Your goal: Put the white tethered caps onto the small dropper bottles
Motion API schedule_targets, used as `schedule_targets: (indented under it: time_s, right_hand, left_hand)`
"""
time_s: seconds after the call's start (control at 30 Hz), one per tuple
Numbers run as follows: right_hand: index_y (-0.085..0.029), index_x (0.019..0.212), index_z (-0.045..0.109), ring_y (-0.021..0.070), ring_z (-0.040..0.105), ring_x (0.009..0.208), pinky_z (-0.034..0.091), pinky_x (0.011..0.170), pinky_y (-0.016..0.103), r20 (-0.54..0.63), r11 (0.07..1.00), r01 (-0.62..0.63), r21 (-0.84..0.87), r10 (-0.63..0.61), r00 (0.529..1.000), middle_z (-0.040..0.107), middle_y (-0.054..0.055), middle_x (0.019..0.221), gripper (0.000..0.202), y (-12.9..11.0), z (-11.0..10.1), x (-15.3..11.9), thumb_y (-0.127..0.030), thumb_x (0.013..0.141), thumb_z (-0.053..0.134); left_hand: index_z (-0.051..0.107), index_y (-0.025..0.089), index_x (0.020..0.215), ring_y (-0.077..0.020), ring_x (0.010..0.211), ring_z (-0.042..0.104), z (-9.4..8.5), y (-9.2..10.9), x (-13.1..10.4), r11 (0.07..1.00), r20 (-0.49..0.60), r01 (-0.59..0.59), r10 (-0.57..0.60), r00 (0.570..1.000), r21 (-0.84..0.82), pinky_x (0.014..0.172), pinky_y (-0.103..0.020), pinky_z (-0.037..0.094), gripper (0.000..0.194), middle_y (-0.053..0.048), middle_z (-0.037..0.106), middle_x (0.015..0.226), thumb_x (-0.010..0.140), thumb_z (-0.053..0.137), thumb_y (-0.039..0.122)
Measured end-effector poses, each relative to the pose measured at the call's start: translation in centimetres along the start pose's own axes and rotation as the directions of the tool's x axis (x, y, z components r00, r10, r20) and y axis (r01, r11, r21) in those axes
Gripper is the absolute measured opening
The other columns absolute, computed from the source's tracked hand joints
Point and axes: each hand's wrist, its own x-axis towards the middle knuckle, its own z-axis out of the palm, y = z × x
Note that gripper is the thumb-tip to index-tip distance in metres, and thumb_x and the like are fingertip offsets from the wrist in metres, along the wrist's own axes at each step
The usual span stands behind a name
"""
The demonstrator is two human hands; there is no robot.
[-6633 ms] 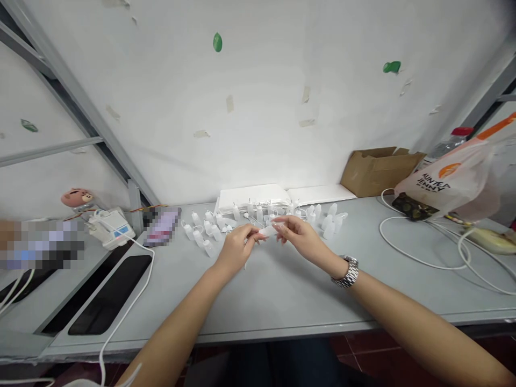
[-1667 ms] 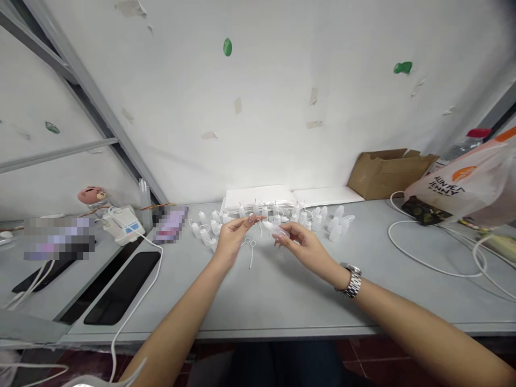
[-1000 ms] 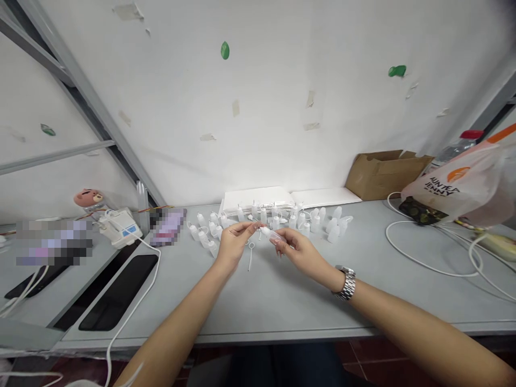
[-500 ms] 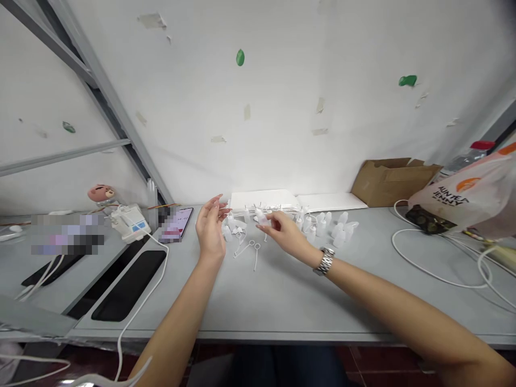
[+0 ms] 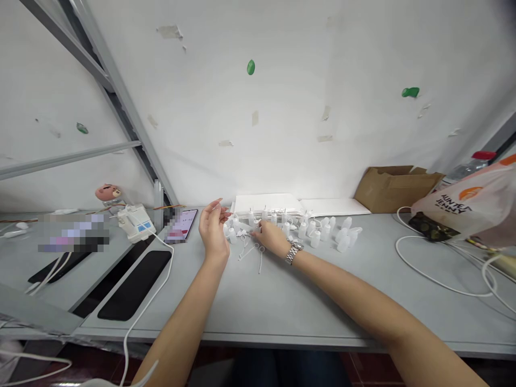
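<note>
My left hand (image 5: 214,231) is raised at the left of a group of small white squeeze bottles, its fingers loosely curved and apart, with nothing visible in them. Beside its fingertips stand a few of these bottles (image 5: 233,235). My right hand (image 5: 271,237), with a metal watch (image 5: 293,252) on the wrist, reaches in low among the bottles. Its fingertips are pinched near small white pieces; what they hold is too small to make out. Thin white ring-ended pieces (image 5: 261,258) lie in front of it. More bottles (image 5: 316,238) stand to its right, several with thin tips.
Behind the bottles lie white sheets (image 5: 266,203) against the wall. A cardboard box (image 5: 397,191), a plastic bag (image 5: 467,204) and white cables (image 5: 439,290) are at the right. A lit phone (image 5: 185,226), a white adapter (image 5: 135,221) and a black slab (image 5: 135,285) are at the left.
My right hand has moved left and down, from beside a bottle to the small white pieces. My left hand stays nearly in place. The whole view has shifted slightly.
</note>
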Motion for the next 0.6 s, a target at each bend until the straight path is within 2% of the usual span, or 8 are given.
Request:
schedule_targets:
  time_s: [0.13,0.27,0.4,0.47,0.53,0.6]
  right_hand:
    - [-0.012,0.112,0.048,0.0252,0.061,0.083,0.042,0.063,0.031,-0.071,0.999,0.032,0.005,-0.031,0.997,0.063,0.014,0.097,0.044,0.0,-1.4,-1.6,-0.045,0.082,0.05]
    - [-0.015,0.111,0.049,0.0223,0.061,0.074,0.042,0.058,0.03,-0.139,0.991,0.13,-0.025,-0.133,0.981,0.062,0.013,0.097,0.034,0.4,-2.9,-4.7,-0.038,0.087,0.042]
    - [-0.019,0.11,0.051,0.0187,0.058,0.07,0.043,0.057,0.03,-0.203,0.975,0.22,-0.022,-0.219,0.954,0.059,0.01,0.099,0.027,2.4,-5.2,-6.8,-0.03,0.088,0.04]
    - [-0.019,0.11,0.051,0.0166,0.056,0.067,0.044,0.059,0.03,-0.264,0.965,0.263,0.003,-0.253,0.931,0.056,0.01,0.1,0.027,4.1,-6.9,-6.6,-0.027,0.087,0.04]
    - [-0.019,0.11,0.052,0.0149,0.055,0.066,0.045,0.064,0.03,-0.391,0.962,0.268,0.046,-0.23,0.891,0.055,0.009,0.097,0.027,6.1,-8.6,-6.1,-0.025,0.086,0.042]
    - [-0.019,0.107,0.055,0.0147,0.054,0.066,0.046,0.065,0.029,-0.504,0.971,0.211,0.113,-0.127,0.854,0.056,0.007,0.092,0.026,8.3,-10.2,-5.4,-0.024,0.084,0.045]
  left_hand:
    - [0.061,0.018,0.088,-0.0076,0.061,0.055,0.0,0.1,0.0,1.0,-0.014,0.009,-0.009,1.0,-0.008,0.067,-0.024,0.042,0.023,0.002,0.056,0.072,0.069,0.06,0.031]
    - [0.061,0.018,0.087,-0.0074,0.061,0.055,0.1,0.2,-0.2,1.0,-0.008,0.005,-0.005,1.0,-0.012,0.066,-0.023,0.042,0.022,0.002,0.056,0.072,0.07,0.06,0.03]
    - [0.06,0.018,0.088,-0.0085,0.061,0.055,0.4,0.1,-0.7,0.999,0.03,-0.002,0.0,1.0,0.049,0.065,-0.023,0.042,0.021,0.001,0.057,0.071,0.071,0.058,0.031]
    - [0.06,0.019,0.089,-0.0089,0.059,0.054,0.5,0.0,-1.1,0.991,0.09,0.007,-0.019,0.996,0.131,0.059,-0.022,0.04,0.023,0.002,0.057,0.068,0.071,0.058,0.032]
    - [0.06,0.019,0.087,-0.0087,0.049,0.049,0.5,-0.1,-1.4,0.955,0.203,0.042,-0.105,0.974,0.294,0.05,-0.021,0.035,0.023,0.003,0.055,0.059,0.071,0.058,0.035]
    - [0.06,0.02,0.081,-0.0093,0.039,0.042,0.5,-0.4,-1.9,0.851,0.342,0.052,-0.266,0.901,0.523,0.044,-0.022,0.03,0.022,0.004,0.053,0.051,0.07,0.058,0.039]
